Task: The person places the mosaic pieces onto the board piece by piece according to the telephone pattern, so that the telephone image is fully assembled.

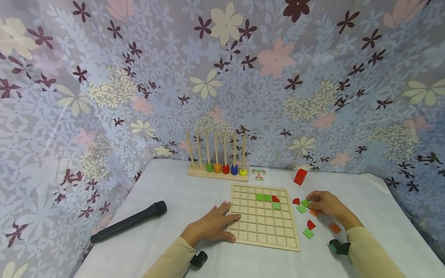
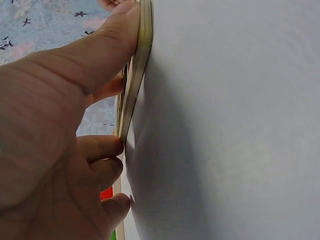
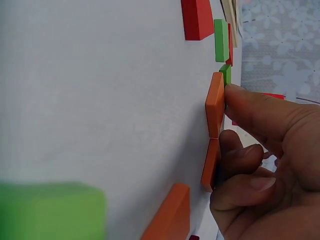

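A tabletop play corner, whether in a home or a classroom cannot be told: flower-patterned wall covering (image 1: pixel 229 92) rises beyond the left hand (image 1: pixel 210 226) and right hand (image 1: pixel 326 204), a white-covered worktop (image 1: pixel 184 193) lies beneath, a wooden peg counter (image 1: pixel 218 176) stands past the left, and coloured tiles (image 1: pixel 308 233) surround the right.

Grey-blue floral backdrop (image 1: pixel 222 88), faintly shiny at left, white-covered table (image 1: pixel 189 199)
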Motion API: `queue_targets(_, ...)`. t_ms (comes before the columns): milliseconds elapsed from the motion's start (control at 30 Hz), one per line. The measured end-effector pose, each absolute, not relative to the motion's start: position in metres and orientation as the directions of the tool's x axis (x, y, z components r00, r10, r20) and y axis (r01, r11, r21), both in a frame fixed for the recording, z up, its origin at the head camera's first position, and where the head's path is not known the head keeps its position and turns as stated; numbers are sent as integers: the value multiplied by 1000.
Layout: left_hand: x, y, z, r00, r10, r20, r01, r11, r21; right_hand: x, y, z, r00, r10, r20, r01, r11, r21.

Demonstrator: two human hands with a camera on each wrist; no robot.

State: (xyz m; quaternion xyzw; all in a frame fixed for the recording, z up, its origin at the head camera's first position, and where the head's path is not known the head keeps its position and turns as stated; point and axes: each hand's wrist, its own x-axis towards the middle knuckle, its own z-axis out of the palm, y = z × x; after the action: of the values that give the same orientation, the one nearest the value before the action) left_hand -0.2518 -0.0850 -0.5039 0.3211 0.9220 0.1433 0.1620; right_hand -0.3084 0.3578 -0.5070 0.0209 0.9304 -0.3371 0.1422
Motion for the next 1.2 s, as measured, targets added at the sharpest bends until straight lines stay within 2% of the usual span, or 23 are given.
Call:
queue_targets(333, -251, -85, -502, -739, 641, -207, 550, 752, 365, -306, 354, -507, -961, -95, -259, 83, 795, -601)
queue_targets(1200, -253, -86, -505, -732, 654, -191, 565, 739, 366, -309, 343, -509, -980, -76, -183, 27, 865, -500)
